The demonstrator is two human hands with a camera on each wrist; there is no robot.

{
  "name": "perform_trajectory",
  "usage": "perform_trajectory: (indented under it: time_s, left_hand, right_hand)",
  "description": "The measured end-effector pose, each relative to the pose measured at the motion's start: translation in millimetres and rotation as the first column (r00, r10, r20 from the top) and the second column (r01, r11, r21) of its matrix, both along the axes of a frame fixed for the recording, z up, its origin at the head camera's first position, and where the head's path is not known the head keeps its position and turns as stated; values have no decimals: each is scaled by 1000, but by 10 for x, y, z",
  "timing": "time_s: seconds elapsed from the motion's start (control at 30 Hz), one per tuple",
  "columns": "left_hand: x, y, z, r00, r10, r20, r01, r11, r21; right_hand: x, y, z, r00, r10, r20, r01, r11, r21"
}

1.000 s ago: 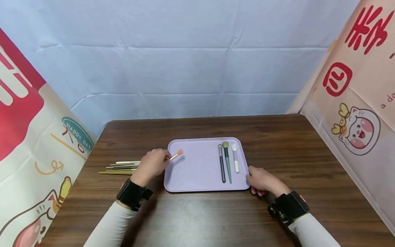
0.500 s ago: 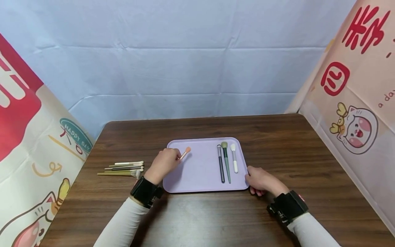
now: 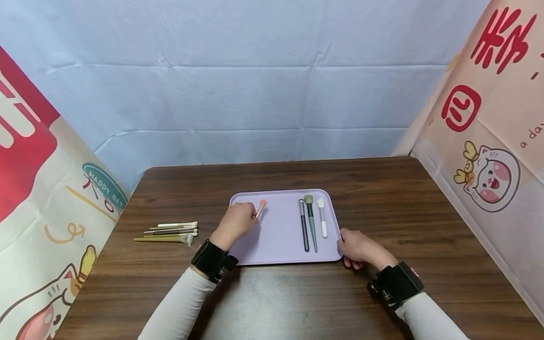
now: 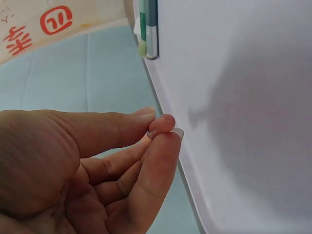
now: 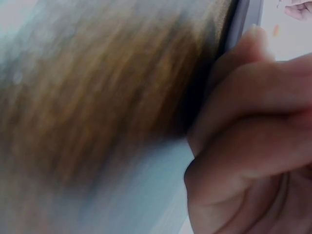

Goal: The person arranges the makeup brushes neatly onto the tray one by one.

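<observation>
My left hand (image 3: pixel 236 224) pinches a makeup brush (image 3: pixel 261 206) with peach bristles between thumb and index finger, over the left part of a lilac tray (image 3: pixel 278 236). The brush points up and away, its head clear of my fingers. In the left wrist view, the pinkish handle end (image 4: pixel 163 125) sticks out between the fingertips, and a shadow falls on the tray. My right hand (image 3: pixel 363 248) grips the tray's right edge near the front corner. On the tray's right side lie a dark brush (image 3: pixel 304 226), a green brush (image 3: pixel 312 224) and a grey-and-white brush (image 3: pixel 323 219), side by side.
Left of the tray, several makeup brushes (image 3: pixel 170 232) lie in a bundle on the brown wooden table (image 3: pixel 382 189), bristles facing right. A pale blue cloth (image 3: pixel 255 94) hangs behind the table. Printed cloths (image 3: pixel 484 156) flank both sides.
My left hand has moved right over the tray with the peach brush, which has turned to stand more upright. The bundle on the left has come fully into view. My right hand stays put.
</observation>
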State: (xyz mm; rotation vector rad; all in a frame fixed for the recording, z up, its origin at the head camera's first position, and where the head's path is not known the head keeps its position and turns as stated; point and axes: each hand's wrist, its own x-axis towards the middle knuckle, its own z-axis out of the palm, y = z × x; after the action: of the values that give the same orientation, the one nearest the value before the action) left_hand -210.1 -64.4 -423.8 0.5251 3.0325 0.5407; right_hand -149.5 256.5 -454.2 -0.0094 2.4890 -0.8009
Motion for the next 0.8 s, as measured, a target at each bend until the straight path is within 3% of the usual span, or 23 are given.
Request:
perform_trajectory:
  time_s: [0.3,0.8]
  left_hand:
    - [-13,181,-13,995,40,96,-46,997,56]
    - [-30,510,-80,987,37,154,-46,998,52]
  right_hand:
    - [3,0,6,1000,2,1,-2,1000,-4]
    - [-3,8,10,1000,2,21,-2,1000,-4]
